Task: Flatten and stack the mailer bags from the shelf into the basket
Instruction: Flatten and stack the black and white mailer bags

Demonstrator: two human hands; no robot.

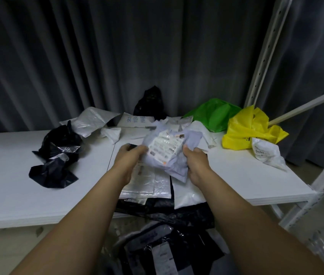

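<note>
Left hand (130,156) and right hand (195,158) each grip the lilac mailer bag (174,165) above flattened bags (147,185) on the shelf (18,195).

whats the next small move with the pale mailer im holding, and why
Probably pull the pale mailer taut between the left hand and right hand: both grip its sides, and it looks creased, held above the flat bags on the shelf.
</note>
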